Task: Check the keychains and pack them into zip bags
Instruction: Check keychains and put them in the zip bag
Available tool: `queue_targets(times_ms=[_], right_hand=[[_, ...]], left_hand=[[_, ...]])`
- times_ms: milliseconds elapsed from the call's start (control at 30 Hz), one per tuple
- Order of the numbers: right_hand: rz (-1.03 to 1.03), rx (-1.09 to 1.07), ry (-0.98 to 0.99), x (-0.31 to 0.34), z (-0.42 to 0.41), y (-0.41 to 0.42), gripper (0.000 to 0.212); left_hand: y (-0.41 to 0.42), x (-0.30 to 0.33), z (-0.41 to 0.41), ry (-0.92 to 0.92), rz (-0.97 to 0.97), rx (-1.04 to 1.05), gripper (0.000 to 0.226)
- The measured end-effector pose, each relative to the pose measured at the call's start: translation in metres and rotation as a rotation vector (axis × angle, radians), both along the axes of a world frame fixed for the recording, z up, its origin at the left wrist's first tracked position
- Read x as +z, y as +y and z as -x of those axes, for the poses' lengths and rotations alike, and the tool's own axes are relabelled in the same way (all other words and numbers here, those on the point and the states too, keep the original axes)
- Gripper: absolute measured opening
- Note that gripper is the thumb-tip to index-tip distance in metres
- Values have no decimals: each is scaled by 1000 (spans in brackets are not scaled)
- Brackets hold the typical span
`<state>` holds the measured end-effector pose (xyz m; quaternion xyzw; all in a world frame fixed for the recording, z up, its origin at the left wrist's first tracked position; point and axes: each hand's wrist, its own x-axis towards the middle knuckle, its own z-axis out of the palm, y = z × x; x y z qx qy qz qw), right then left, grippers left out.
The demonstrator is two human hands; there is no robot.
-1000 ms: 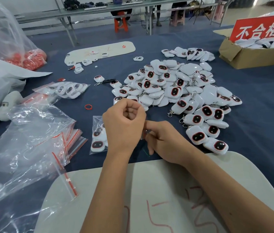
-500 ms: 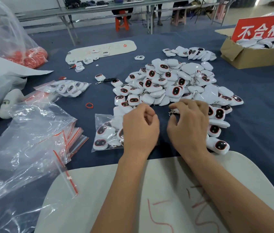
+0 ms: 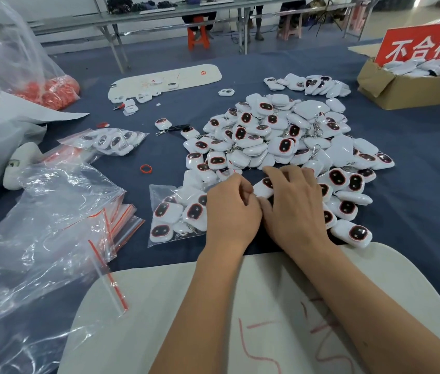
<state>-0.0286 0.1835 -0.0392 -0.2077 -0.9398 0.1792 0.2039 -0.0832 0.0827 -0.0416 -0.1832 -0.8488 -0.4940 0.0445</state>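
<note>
A big heap of white keychains (image 3: 281,136) with dark red-rimmed ovals lies on the blue table. A clear zip bag (image 3: 171,215) holding several keychains lies at the heap's near-left edge. My left hand (image 3: 231,211) sits at the bag's right end, fingers curled on its edge. My right hand (image 3: 294,209) lies beside it over the heap's near edge and pinches one white keychain (image 3: 263,188) between thumb and fingers, right next to my left hand's fingertips. The bag's mouth is hidden under my left hand.
A stack of empty red-striped zip bags (image 3: 123,221) and a large crumpled plastic bag (image 3: 38,233) lie left. A filled bag (image 3: 108,141) lies farther back. A cardboard box (image 3: 391,90) with a red sign stands back right. White boards lie near (image 3: 146,306) and far (image 3: 186,74).
Both hands moved away from me to the heap. My right hand reached into the keychains, then drew one back toward my left hand at the bag.
</note>
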Motion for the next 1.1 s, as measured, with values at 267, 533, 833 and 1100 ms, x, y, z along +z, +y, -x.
queue_targets(times_ms=[267, 533, 833, 1100], right_hand=[[307, 308, 353, -5, -2, 6, 66], [819, 401, 352, -10, 4, 15, 78], [926, 444, 377, -10, 5, 15, 54], [944, 461, 384, -9, 5, 15, 40]], left_hand=[[-13, 6, 10, -16, -182, 11, 19], [-16, 11, 15, -253, -341, -21, 7], [-19, 14, 15, -353, -371, -48, 8], [-20, 12, 15, -354, -412, -49, 8]])
